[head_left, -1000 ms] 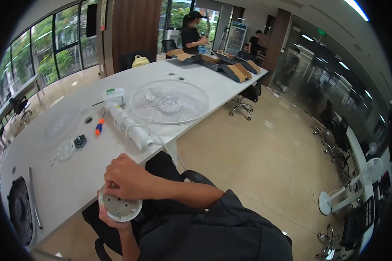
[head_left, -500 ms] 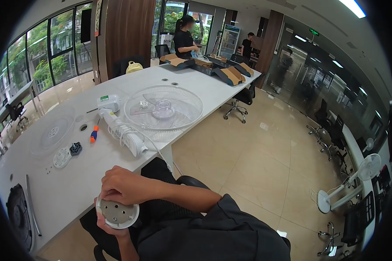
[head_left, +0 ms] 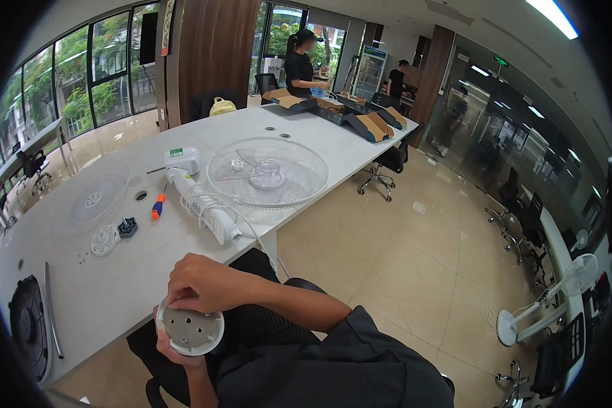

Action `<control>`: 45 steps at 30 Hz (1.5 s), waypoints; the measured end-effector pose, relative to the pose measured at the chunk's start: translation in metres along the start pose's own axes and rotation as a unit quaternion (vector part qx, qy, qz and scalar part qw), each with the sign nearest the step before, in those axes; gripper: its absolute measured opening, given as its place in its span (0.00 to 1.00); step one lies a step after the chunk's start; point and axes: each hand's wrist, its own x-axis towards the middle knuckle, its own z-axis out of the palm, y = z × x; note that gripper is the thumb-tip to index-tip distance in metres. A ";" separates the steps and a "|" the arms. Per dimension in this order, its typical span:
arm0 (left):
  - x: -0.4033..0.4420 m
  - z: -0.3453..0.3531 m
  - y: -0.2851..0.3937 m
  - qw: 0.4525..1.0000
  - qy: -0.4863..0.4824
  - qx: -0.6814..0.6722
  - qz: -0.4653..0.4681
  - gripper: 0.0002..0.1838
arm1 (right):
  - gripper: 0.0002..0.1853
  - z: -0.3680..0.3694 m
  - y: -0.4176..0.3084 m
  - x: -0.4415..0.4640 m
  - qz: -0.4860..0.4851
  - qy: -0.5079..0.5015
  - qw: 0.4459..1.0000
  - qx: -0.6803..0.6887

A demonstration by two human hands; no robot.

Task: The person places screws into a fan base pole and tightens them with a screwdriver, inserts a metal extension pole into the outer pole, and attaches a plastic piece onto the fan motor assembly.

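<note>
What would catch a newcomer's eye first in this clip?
Probably the large clear fan grille with its transparent blades, lying on the white table beside the cord-wrapped white fan body. Next, nearest the camera, the round white part in the left hand, with the right hand at its edge. The orange-and-blue screwdriver also pops out left of the fan body.

You've got a white table w/ a black round base at its near L corner, metal rod just beside. Toward the L edge: clear disc, white disc next to dark knob, tiny bits. Your screwdriver lies btwn those & the white fan body, which reaches nr the near edge; clear round guard beside it, open boxes nr the far end.
</note>
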 end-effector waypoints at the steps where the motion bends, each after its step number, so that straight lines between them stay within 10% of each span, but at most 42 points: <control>1: 0.000 0.003 0.002 1.000 -0.013 0.005 -0.004 0.32 | 0.04 0.001 0.000 0.000 -0.010 0.009 1.000 -0.007; 7: -0.004 0.011 0.001 0.990 0.137 -0.025 -0.032 0.31 | 0.06 0.006 -0.011 0.000 0.016 0.031 0.998 -0.058; 17: -0.003 0.020 0.010 0.998 0.056 0.008 -0.017 0.30 | 0.09 0.020 -0.026 0.002 0.106 0.055 0.973 -0.198; 31: -0.003 -0.001 -0.003 0.998 0.058 -0.006 -0.028 0.32 | 0.05 -0.008 0.013 0.016 0.010 -0.071 0.991 0.109; 39: -0.001 0.003 0.002 0.997 0.067 -0.029 -0.027 0.33 | 0.09 0.017 -0.009 0.005 0.007 0.077 0.990 -0.117; 45: -0.007 -0.021 -0.015 0.999 0.021 0.014 0.020 0.35 | 0.09 0.001 -0.006 0.009 -0.054 -0.011 0.994 -0.090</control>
